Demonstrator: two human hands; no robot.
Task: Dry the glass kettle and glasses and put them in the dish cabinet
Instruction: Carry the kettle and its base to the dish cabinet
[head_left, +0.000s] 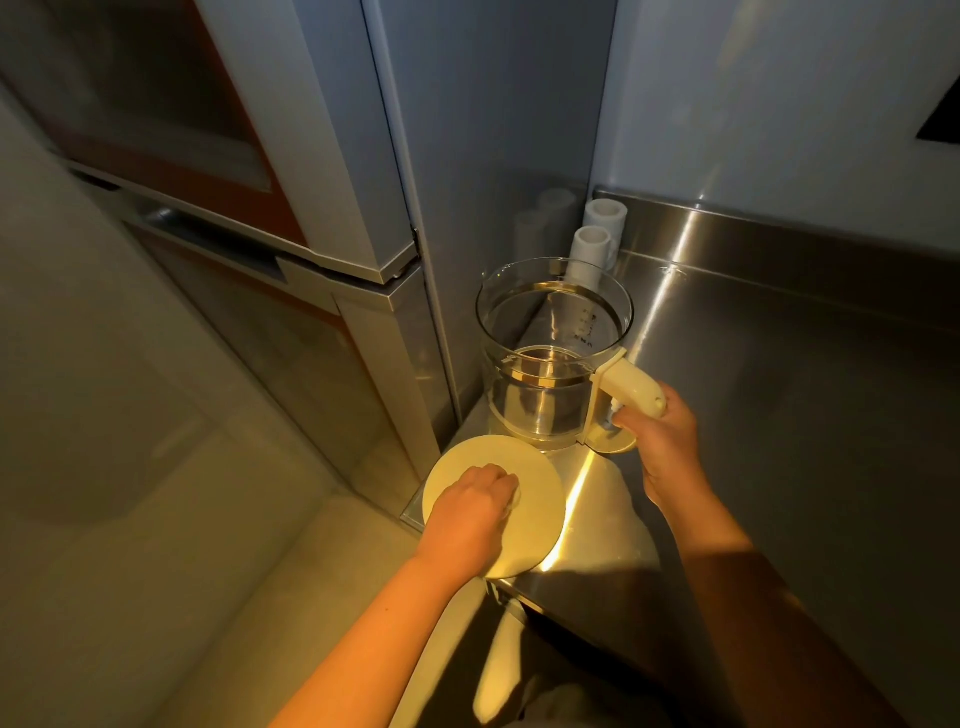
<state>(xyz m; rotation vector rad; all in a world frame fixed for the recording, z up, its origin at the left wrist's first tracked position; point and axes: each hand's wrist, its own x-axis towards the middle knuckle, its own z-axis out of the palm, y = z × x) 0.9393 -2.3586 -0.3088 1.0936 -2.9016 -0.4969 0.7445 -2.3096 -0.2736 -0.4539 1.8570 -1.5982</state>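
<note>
Two hands busy at the left front corner of the tabletop. Right hand: grip closed round the cream handle, keeping the glass kettle upright near the left edge. Left hand: grip curled on top of the round lid, probably round a knob hidden under the fingers. Lid off, just in front of the kettle, partly past the edge, likely to open the inside for drying. No cloth in sight.

Single head-worn wide-angle view, facing steeply down, close above the corner of a brushed stainless-steel countertop.
</note>
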